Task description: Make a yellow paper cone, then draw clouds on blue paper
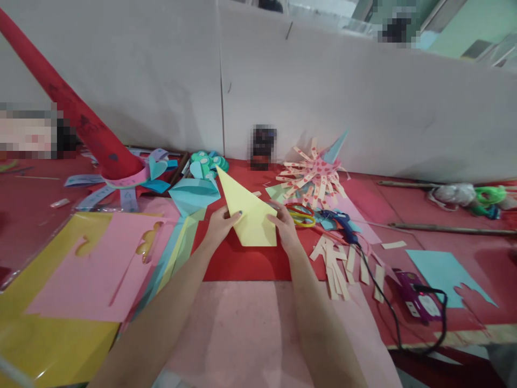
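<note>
Across the lower half of the frame spreads a red table (496, 269), with a tall red cone (95, 129) slanting at upper left. At centre is a yellow paper (258, 218), its point toward upper left. The left hand (220, 222) and right hand (286, 222) pinch its opposite edges, thumbs in front, other fingers mostly hidden. Right of them lie a blue glue gun (342, 220), red and yellow scissor handles (310, 219) and pale strips (333, 272).

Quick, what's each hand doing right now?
Left hand: holding the yellow paper by its left edge, thumb on top.
Right hand: holding the same paper by its right edge, thumb on top.
</note>
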Motion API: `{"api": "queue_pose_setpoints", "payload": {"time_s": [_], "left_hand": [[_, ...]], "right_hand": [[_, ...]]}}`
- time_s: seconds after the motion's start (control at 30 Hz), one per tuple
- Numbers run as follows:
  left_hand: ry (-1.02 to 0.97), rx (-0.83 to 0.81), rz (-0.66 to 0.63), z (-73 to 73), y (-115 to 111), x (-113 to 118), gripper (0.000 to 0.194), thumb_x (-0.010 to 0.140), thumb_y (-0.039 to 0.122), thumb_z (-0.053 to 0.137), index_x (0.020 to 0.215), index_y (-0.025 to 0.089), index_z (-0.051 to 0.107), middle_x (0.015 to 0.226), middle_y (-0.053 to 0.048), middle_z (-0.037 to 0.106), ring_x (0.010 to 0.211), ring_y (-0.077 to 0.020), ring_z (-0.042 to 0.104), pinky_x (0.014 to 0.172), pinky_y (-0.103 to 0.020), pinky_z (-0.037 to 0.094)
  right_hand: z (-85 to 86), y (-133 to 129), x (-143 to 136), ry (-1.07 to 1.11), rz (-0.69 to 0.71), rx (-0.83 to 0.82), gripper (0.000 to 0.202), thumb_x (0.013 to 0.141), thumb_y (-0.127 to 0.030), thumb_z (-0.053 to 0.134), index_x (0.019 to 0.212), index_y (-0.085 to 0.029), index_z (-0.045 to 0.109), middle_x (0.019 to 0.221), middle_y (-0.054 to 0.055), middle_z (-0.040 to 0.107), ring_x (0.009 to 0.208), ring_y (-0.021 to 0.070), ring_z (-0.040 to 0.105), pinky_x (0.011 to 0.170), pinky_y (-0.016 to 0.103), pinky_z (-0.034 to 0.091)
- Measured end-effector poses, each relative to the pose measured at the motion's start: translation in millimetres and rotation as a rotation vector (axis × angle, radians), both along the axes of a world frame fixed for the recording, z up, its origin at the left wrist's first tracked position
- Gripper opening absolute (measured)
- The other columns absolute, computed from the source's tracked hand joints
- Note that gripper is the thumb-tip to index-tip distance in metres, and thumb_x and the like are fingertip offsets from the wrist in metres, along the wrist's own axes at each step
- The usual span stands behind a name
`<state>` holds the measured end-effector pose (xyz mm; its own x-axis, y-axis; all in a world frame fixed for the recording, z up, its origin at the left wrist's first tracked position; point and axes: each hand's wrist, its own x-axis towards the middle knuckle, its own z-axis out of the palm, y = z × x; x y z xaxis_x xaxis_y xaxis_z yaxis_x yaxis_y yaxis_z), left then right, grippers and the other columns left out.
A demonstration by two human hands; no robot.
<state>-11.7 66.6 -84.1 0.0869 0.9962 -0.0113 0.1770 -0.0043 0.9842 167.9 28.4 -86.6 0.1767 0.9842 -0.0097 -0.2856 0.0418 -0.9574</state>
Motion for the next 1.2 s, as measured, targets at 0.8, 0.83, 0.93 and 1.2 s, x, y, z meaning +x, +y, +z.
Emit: {"api": "queue_pose_setpoints", "payload": {"time_s": [0.8,0.83,0.93,1.2], "left_hand": [[-0.061,-0.189,-0.205,4.7,-5,0,0.044,0.061,0.043,0.066,0.09,0.01,0.061,0.092,-0.011,0.067,0.077,-0.0213,0.062,0.061,-0.028,0.048],[-0.052,-0.189,-0.201,5.9,-5,0,0.043,0.061,0.042,0.066,0.09,0.01,0.061,0.092,-0.01,0.067,0.076,-0.021,0.062,0.061,-0.027,0.047],[-0.016,-0.205,-0.192,9.6,-6,-1,0.04,0.061,0.04,0.066,0.088,0.011,0.062,0.089,-0.009,0.068,0.074,-0.0207,0.062,0.058,-0.027,0.047],[0.001,-0.216,-0.287,13.5,-10,0,0.033,0.062,0.037,0.065,0.086,0.014,0.065,0.087,-0.007,0.069,0.075,-0.0222,0.063,0.055,-0.026,0.047]], "right_hand": [[8.1,-9,5,-0.045,0.14,-0.127,0.031,0.07,-0.047,0.059,0.084,-0.02,0.065,0.081,0.002,0.067,0.077,0.0197,0.061,0.071,0.029,0.045],[7.0,-9,6,-0.043,0.155,-0.144,0.03,0.069,-0.046,0.061,0.082,-0.02,0.065,0.079,0.001,0.067,0.075,0.0191,0.061,0.07,0.029,0.045],[4.2,-8,10,-0.051,0.222,-0.196,0.025,0.064,-0.041,0.067,0.076,-0.019,0.065,0.074,0.0,0.067,0.07,0.0178,0.061,0.066,0.028,0.045],[6.4,-12,9,-0.114,0.329,-0.248,0.028,0.062,-0.038,0.069,0.081,-0.018,0.067,0.076,0.001,0.069,0.065,0.0175,0.062,0.06,0.028,0.045]]}}
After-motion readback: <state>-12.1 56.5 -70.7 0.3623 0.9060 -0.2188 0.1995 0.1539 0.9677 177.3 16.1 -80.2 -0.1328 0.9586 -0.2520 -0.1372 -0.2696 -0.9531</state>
